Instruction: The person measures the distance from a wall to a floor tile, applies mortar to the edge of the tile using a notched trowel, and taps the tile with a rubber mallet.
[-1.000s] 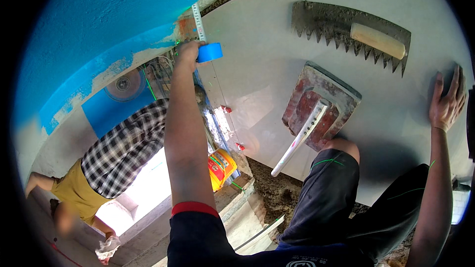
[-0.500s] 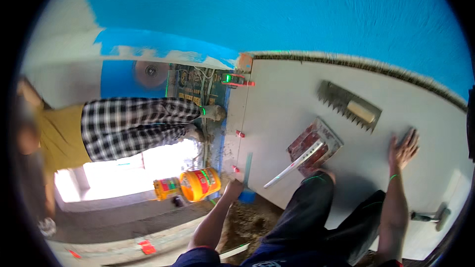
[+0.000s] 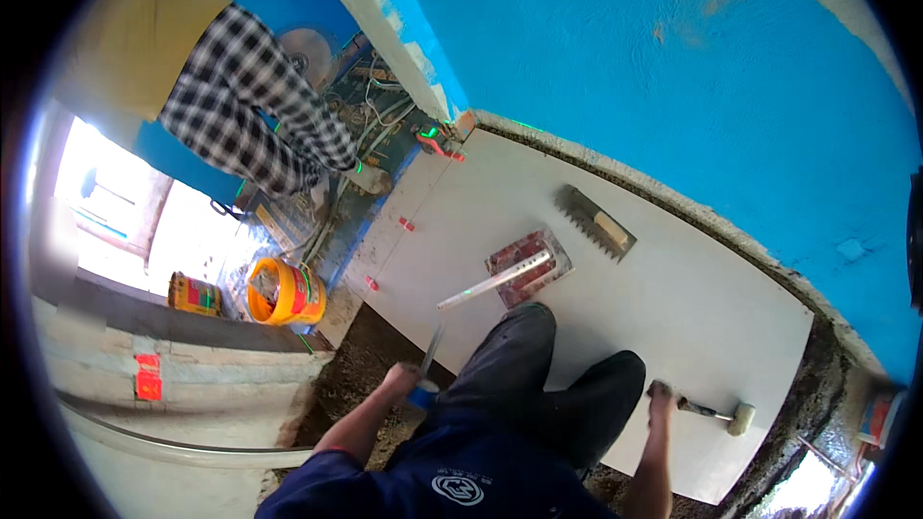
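A large pale slab [image 3: 673, 327] lies in front of me, and my knees are over its near edge. On the slab's near right, my right hand [image 3: 661, 396] closes round the handle end of a mallet [image 3: 739, 419] with a pale head. My left hand [image 3: 400, 381], off the slab's near left edge, is closed on a blue tool [image 3: 423, 394] with a narrow grey blade; its exact kind is unclear. A notched trowel [image 3: 598, 223] with a pale grip lies at the far middle. Nearer is a reddish, mortar-smeared plate [image 3: 529, 269], with a whitish bar [image 3: 495, 279] across it.
Small red clips [image 3: 407, 224] and a red-and-black laser device [image 3: 433, 142] sit along the left joint. Beyond are a yellow bucket [image 3: 288, 293], a yellow tin [image 3: 194, 295], cables and a person in checked trousers [image 3: 260, 96]. A blue wall [image 3: 625, 58] borders the far side.
My right hand has gone from lying flat on the slab to gripping the mallet's handle. The view has turned and shifted to the right. My left hand keeps the blue tool.
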`<state>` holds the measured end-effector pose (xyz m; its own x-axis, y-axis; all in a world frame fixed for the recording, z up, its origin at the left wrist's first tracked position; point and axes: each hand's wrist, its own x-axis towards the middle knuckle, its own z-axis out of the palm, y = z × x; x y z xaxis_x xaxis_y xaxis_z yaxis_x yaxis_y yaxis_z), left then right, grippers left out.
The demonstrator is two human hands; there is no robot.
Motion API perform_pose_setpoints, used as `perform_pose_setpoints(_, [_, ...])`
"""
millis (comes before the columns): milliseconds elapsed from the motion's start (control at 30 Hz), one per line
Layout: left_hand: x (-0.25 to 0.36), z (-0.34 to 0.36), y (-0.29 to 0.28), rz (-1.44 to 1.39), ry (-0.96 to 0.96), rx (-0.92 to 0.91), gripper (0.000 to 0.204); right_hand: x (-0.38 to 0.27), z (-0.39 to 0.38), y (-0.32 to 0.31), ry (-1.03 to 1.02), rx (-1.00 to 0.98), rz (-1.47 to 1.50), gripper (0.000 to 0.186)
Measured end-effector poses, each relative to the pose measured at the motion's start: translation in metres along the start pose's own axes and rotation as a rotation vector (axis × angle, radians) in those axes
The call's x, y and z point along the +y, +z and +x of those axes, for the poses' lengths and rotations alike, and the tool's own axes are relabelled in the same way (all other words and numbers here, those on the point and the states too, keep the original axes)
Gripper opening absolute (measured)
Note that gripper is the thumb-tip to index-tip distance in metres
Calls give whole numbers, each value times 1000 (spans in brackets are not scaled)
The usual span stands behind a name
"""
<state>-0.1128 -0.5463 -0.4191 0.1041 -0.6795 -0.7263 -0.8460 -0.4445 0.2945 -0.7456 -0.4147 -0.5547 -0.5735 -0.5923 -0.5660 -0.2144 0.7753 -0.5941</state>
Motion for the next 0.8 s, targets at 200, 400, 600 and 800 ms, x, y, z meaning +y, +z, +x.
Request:
perform_pose_setpoints(200, [87,-5,-20,-178,216,197,33,89,-155,45,184,95,650,32])
perform_pose_setpoints(400, [120,-19,-24,-360,458,32,26,15,-237,37,-74,210,143,37])
perform_pose_setpoints(600, [143,-32,30,-906,293,-765,33,-97,-246,-4,-211,159,-211,38])
perform_pose_setpoints(800, [137,5,35,-916,202,-818,38,-111,-222,-2,-198,-18,-376,42])
